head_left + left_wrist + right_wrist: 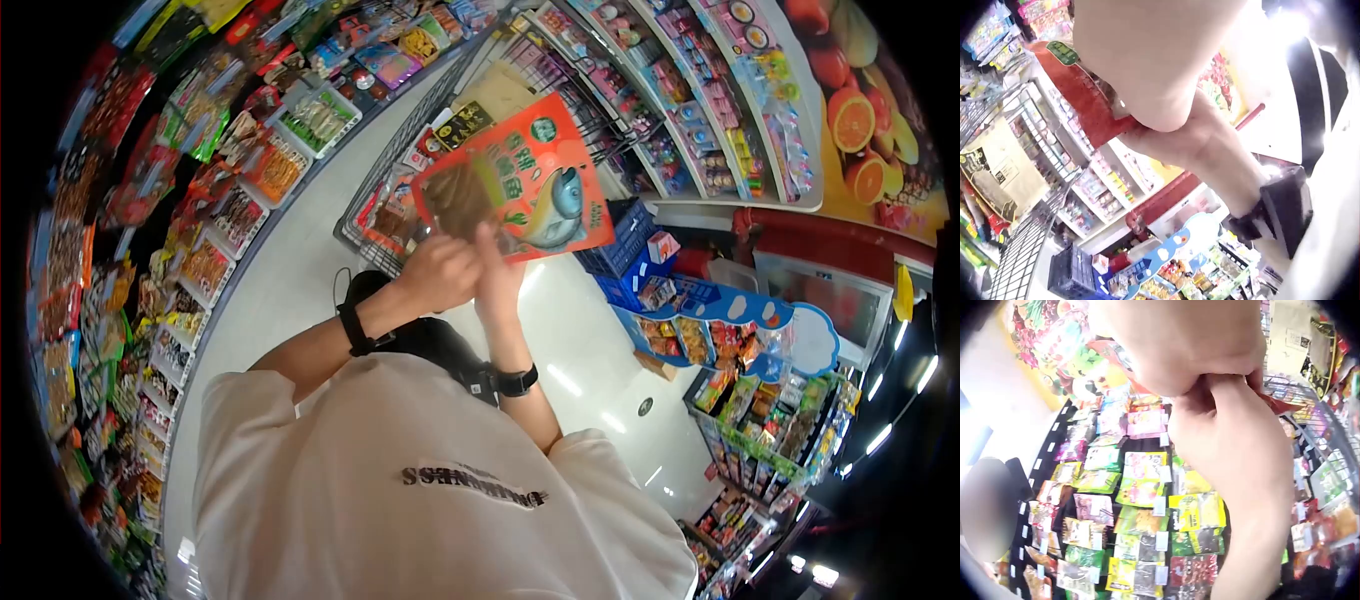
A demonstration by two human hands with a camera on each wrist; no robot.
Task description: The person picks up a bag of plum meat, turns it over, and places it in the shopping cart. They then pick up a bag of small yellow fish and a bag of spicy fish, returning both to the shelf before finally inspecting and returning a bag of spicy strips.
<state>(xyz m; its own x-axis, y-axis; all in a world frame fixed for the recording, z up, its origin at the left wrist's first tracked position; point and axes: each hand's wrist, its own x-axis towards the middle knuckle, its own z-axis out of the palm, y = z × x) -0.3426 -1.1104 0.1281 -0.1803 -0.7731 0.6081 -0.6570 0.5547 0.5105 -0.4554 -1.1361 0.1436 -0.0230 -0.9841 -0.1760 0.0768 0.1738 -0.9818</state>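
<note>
An orange-red packet (570, 135) with a fish picture and a clear window is held up before the chest, over a shopping cart. My left hand (440, 272), fingers curled, grips its lower edge near the window. Right beside it, my right hand (497, 280) pinches the same edge, thumb on the front. In the left wrist view the near left hand (1154, 62) hides part of the red packet (1079, 97). The right wrist view has the right hand (1191, 344) against the left hand (1235, 444), with only slivers of the packet (1282, 405) showing.
The wire shopping cart (352, 222) holds several packages, including a tan one (498, 92). Snack shelves (205, 270) curve along the left, and more shelves (690, 90) stand ahead. Blue crates (622, 240) and a blue display (765, 308) are to the right.
</note>
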